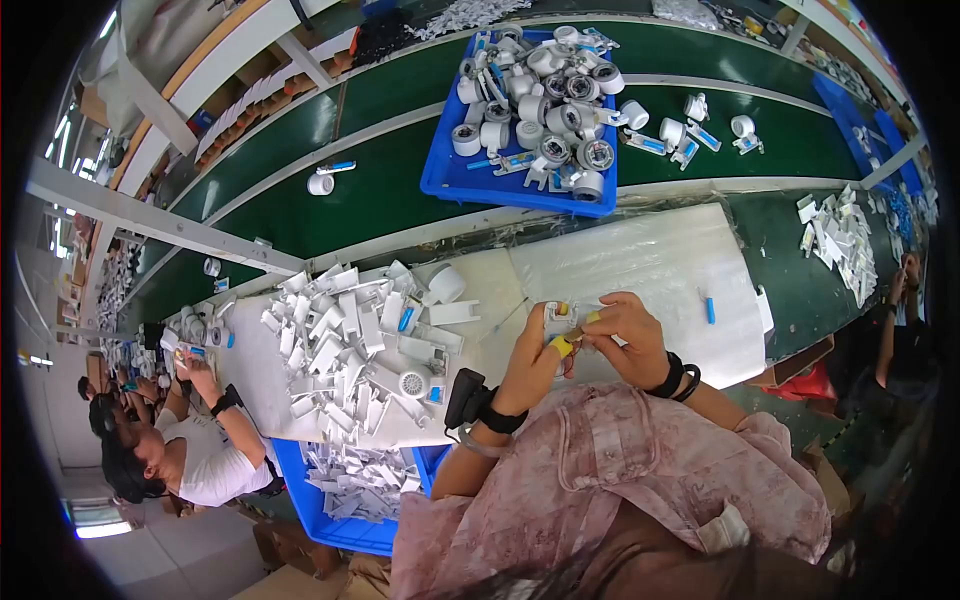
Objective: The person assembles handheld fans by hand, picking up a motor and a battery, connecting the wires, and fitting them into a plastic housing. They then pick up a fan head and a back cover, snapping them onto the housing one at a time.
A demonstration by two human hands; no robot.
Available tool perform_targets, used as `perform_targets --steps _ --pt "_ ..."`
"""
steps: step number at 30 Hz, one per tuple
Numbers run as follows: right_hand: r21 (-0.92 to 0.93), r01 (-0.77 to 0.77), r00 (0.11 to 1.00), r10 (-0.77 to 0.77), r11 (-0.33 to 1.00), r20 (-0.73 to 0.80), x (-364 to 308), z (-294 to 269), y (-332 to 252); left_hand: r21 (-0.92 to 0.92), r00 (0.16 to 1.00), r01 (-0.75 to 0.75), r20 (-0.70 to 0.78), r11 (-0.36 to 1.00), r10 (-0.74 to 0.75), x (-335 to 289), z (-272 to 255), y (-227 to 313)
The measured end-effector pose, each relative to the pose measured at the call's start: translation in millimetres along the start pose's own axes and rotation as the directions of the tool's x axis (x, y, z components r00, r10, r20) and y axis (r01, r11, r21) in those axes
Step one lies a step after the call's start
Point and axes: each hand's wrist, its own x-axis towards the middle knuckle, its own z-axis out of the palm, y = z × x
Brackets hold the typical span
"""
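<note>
My left hand (531, 362) is closed around a small white plastic housing (557, 318), held up over the white-covered bench. My right hand (634, 338) meets it from the right, its thumb and fingers pinched together by the housing's edge. What sits between those right fingertips is too small to make out. Yellow coverings show on the left thumb and on a right fingertip. Thin reddish wires (569, 368) hang just below the left thumb. Left of my hands lies a heap of white plastic parts (345, 335), some with blue pieces.
Beyond the bench, a blue tray (435, 183) piled with round white-and-grey assemblies rests by the green conveyor (395, 150). A blue bin (322, 522) of white pieces stands lower left. One blue piece (710, 310) lies at right. A co-worker (200, 440) handles parts at left.
</note>
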Motion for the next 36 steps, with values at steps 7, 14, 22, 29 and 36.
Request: perform_targets --steps 7,14,22,29,36 --pt "-0.065 0.050 0.991 -0.057 0.997 -0.122 1.8 4.5 -3.0 0.255 0.994 -0.100 -0.005 0.962 0.105 -7.4 5.9 -2.9" --pt "-0.084 0.065 0.989 -0.075 0.994 -0.127 -0.2 2.6 -3.9 0.309 0.990 -0.135 0.008 0.941 0.139 -9.4 8.9 -3.0" --pt "-0.091 0.086 0.988 -0.097 0.992 -0.123 0.1 1.4 -2.8 0.343 0.993 -0.114 0.010 0.932 0.117 -10.2 11.5 -1.0" --pt "-0.107 0.072 0.985 -0.087 0.992 -0.148 -4.2 4.9 0.7 0.366 0.995 -0.094 -0.006 0.926 0.103 -10.5 14.9 0.1" --pt "-0.102 0.069 0.987 -0.083 0.992 -0.140 0.7 4.2 -5.1 0.312 0.990 -0.132 -0.008 0.941 0.141 -12.1 13.7 -5.2"
